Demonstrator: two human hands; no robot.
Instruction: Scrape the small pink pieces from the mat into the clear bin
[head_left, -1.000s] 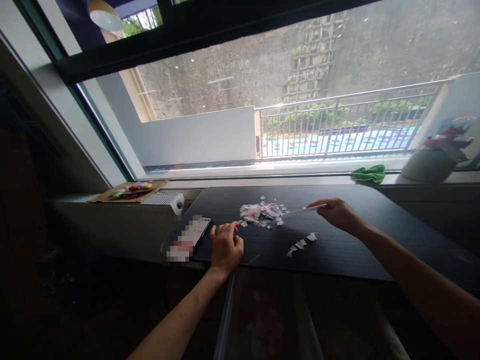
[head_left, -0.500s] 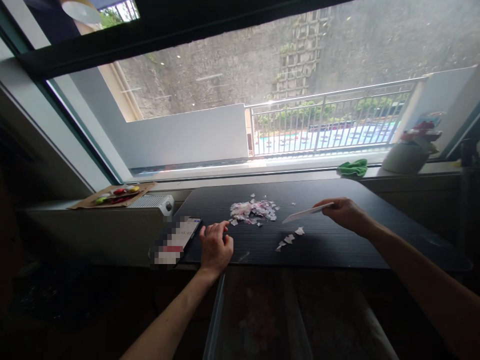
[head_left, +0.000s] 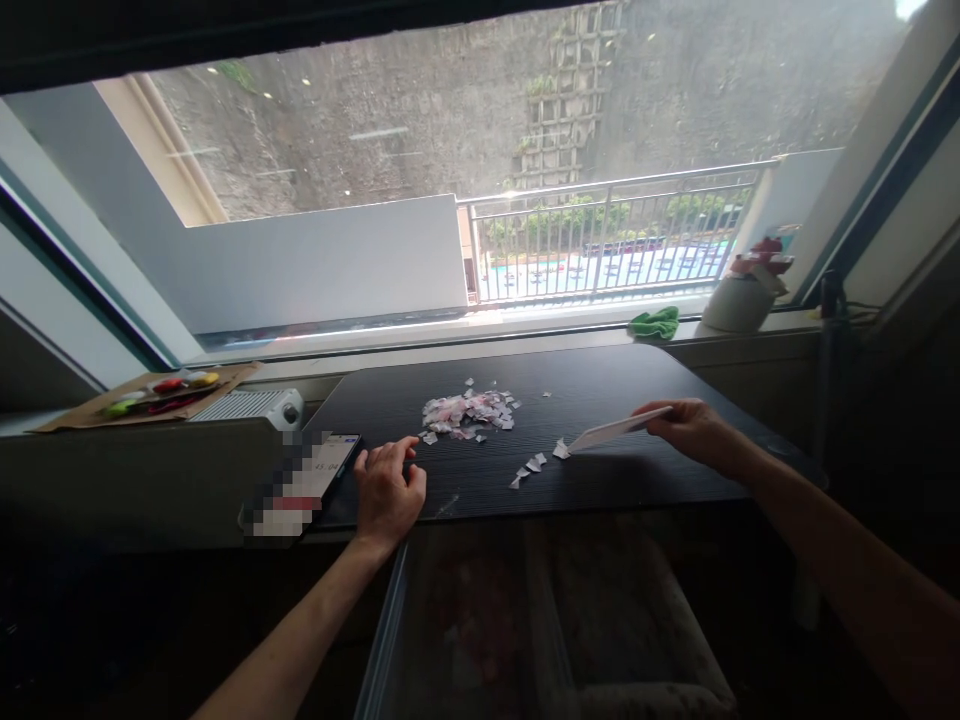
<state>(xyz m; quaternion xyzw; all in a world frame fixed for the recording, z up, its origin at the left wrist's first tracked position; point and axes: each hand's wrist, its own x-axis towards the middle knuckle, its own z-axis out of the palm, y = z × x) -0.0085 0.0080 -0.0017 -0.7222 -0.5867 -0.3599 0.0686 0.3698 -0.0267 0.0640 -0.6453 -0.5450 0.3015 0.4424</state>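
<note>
A thin white card [head_left: 619, 428] is pinched in my right hand [head_left: 694, 435] at its far end. Its left tip comes down beside a white paper scrap [head_left: 561, 450]; whether they touch I cannot tell. Nearby, a short row of small torn scraps [head_left: 535, 463] lies on the dark table [head_left: 600, 385]. Further back is a heap of torn white and pinkish paper pieces [head_left: 466, 412]. My left hand [head_left: 391, 490] rests at the table's left front, fingers loosely bent and apart, holding nothing, with its fingertips just short of the heap.
Left of my left hand, a phone [head_left: 337, 465] lies at the table's edge, partly blurred out. Beyond it are a white heater [head_left: 259, 405] and cardboard [head_left: 82, 405] with colourful items. A green cloth [head_left: 654, 322] and a pale pot [head_left: 739, 302] stand along the windowsill.
My view has turned to the right. The card has moved right over the table and lower, its tip now by the rightmost scrap of the row. My left hand stays put.
</note>
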